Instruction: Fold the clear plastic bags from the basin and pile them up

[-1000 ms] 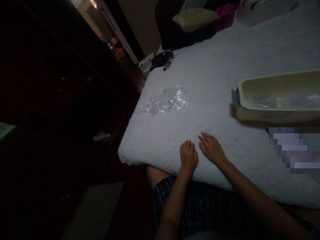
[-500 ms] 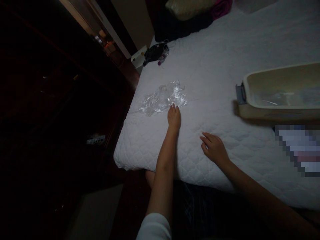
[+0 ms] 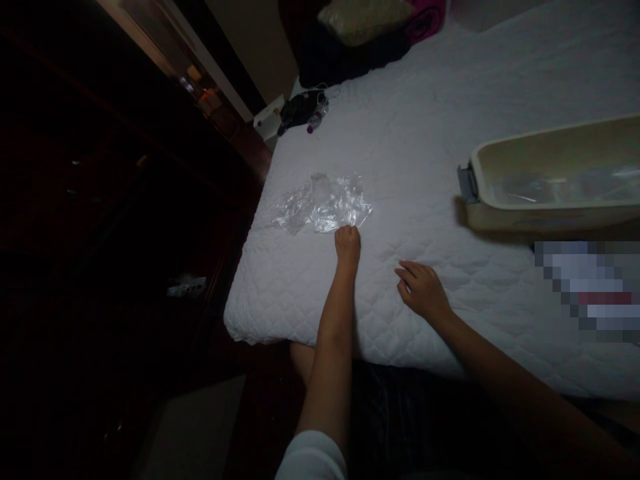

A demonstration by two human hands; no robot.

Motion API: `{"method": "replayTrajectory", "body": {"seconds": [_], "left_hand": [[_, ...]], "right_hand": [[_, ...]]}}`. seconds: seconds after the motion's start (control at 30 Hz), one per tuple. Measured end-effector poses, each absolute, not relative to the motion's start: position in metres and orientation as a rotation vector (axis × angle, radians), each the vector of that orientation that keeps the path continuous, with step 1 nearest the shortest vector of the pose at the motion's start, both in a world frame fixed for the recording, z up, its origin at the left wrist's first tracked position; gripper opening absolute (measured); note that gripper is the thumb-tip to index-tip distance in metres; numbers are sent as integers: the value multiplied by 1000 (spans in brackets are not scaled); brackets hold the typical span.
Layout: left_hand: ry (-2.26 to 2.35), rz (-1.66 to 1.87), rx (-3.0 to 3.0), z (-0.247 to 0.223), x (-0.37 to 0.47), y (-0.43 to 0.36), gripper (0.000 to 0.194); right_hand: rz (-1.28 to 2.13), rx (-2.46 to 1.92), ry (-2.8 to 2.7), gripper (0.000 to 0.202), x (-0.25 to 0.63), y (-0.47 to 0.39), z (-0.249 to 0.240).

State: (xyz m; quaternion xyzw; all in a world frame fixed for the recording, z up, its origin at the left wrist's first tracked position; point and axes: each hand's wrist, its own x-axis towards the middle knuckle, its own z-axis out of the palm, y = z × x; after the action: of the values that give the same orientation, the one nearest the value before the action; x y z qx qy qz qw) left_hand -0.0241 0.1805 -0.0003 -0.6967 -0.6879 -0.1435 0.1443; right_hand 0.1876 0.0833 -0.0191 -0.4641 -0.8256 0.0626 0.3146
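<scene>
A crumpled clear plastic bag [image 3: 333, 203] lies spread on the white quilted bed cover [image 3: 300, 287]. My left hand [image 3: 347, 248] is at its near edge, fingers curled in and closed on the plastic. To the right, my right hand [image 3: 424, 288] hovers over or rests on the cover; which one, I cannot tell. Its fingers are slightly bent and apart, with nothing visible between them.
A beige plastic storage box [image 3: 525, 217] with a grey latch stands on the right, clear plastic inside it. A blurred-out flat item [image 3: 590, 287] lies before it. Farther back are a small bottle [image 3: 317, 118], a dark bag [image 3: 300, 110] and a pillow [image 3: 365, 20].
My left hand's fingers, stretched onto the plastic before, have curled closed at its edge, and the plastic has shifted and bunched a little. My right hand stays nearly the same. The view has shifted slightly.
</scene>
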Motion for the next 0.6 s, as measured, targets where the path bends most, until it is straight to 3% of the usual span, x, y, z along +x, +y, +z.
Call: {"method": "replayTrajectory", "body": {"seconds": [0.6], "left_hand": [[-1776,-957,-2050,-14,19,63,15]], "right_hand": [[74,-1191,-2118,27,185,88,-20]]}}
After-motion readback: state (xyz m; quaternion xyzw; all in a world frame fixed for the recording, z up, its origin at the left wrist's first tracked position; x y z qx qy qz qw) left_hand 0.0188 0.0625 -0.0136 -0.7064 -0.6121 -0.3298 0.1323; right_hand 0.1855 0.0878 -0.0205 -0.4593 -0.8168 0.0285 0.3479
